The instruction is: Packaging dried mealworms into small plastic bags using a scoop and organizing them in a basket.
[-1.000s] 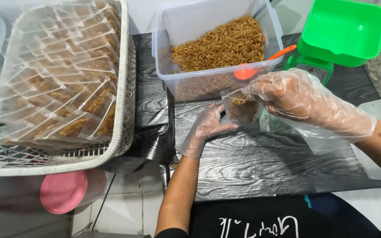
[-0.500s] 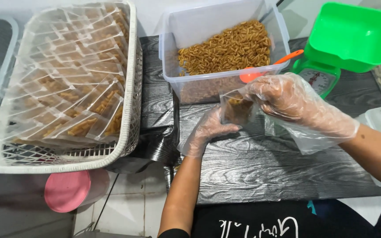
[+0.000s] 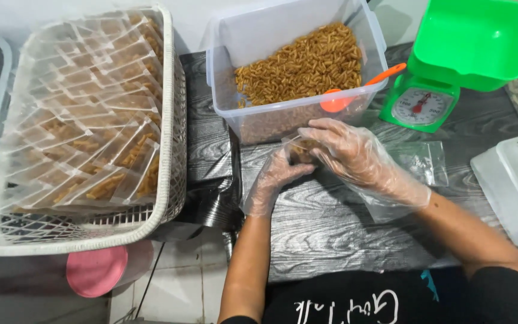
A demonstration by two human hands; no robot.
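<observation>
Both my hands wear loose clear plastic gloves. My left hand and my right hand together pinch a small clear bag holding brown snack sticks, just above the dark wood-grain table. Directly behind the hands stands a clear plastic tub filled with the same brown sticks, with an orange spoon resting in it against the right wall.
A white lattice basket at the left holds several filled clear bags. A green kitchen scale with a green bowl stands at the right rear. Empty clear bags lie near it. White lids sit far right. A pink stool is below.
The hands stay together on the small bag in front of the tub; the fingers have shifted slightly on it. The camera view moved a little.
</observation>
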